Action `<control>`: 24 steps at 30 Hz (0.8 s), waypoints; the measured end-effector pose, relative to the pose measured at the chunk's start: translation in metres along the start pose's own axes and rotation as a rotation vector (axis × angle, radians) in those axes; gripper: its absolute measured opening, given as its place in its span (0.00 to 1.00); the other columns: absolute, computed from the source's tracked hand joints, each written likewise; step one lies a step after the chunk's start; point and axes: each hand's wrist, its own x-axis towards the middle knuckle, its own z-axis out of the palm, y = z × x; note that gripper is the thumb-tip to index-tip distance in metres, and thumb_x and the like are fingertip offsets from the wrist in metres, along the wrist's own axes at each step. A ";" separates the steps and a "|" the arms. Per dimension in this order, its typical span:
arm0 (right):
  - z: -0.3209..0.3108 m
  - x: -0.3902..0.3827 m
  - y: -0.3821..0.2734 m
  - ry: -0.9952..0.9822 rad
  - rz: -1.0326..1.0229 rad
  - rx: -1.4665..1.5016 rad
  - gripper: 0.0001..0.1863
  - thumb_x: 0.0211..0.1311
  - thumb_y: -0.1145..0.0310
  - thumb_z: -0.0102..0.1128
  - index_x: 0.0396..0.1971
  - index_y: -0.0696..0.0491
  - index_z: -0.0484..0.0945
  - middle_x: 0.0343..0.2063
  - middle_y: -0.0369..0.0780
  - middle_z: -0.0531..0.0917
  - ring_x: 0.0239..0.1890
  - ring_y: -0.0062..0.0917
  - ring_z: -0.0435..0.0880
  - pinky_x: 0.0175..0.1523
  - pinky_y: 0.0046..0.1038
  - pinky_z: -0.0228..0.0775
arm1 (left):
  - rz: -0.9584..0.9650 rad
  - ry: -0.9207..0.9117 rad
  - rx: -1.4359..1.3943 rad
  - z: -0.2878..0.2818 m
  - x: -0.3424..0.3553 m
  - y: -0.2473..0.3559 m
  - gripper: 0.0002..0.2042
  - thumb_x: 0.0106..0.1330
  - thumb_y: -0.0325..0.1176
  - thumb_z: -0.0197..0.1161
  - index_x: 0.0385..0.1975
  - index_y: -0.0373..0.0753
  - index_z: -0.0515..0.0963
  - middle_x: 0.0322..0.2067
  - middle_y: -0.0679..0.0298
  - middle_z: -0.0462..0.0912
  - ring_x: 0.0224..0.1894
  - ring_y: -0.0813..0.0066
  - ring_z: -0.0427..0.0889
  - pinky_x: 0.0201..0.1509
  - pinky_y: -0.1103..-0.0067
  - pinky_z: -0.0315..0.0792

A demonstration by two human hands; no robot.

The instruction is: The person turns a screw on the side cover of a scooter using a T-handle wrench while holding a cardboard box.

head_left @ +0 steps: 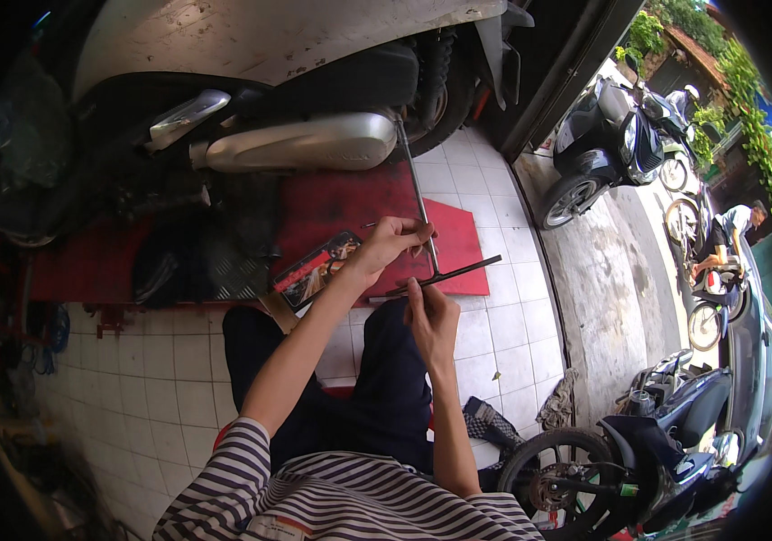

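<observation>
A long T-handle wrench (419, 194) runs from my hands up to the scooter, its far tip at the end of the silver exhaust cover (305, 144). My left hand (392, 245) is closed in a light grip round the shaft, just above the crossbar. Below it, my right hand (432, 316) pinches the left part of the crossbar with thumb and fingers; the bar's right part sticks out free. The wrench's tip is too small to make out what it sits on. The scooter (251, 45) stands on a red platform (454, 236) in front of me.
A box with a dark printed lid (314, 270) lies on the platform beside my left forearm. Parked motorbikes stand on the right, one (566, 478) near my right elbow and another (602, 144) beyond the doorway. Farther out a person (733, 230) bends over a bike. Rags (490, 422) lie on the tiles.
</observation>
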 end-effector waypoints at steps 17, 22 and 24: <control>-0.063 -0.036 -0.017 0.170 0.044 0.159 0.40 0.67 0.72 0.66 0.75 0.49 0.57 0.16 0.27 0.69 0.20 0.08 0.63 0.25 0.15 0.54 | 0.016 -0.120 0.041 0.037 -0.024 -0.001 0.13 0.71 0.39 0.65 0.43 0.34 0.84 0.39 0.64 0.88 0.44 0.81 0.82 0.57 0.79 0.72; -0.050 -0.051 -0.015 -0.249 0.077 0.159 0.40 0.65 0.72 0.68 0.74 0.55 0.59 0.18 0.27 0.69 0.22 0.08 0.65 0.29 0.16 0.56 | 0.078 -0.104 0.029 0.045 -0.022 -0.005 0.12 0.70 0.37 0.67 0.43 0.33 0.84 0.38 0.64 0.88 0.42 0.80 0.83 0.54 0.78 0.74; -0.052 -0.055 -0.023 -0.367 0.034 0.214 0.39 0.65 0.73 0.68 0.74 0.56 0.58 0.19 0.28 0.70 0.23 0.09 0.65 0.29 0.16 0.57 | 0.046 -0.059 0.050 0.051 -0.026 -0.003 0.12 0.70 0.37 0.67 0.42 0.33 0.84 0.38 0.64 0.87 0.43 0.79 0.83 0.54 0.78 0.74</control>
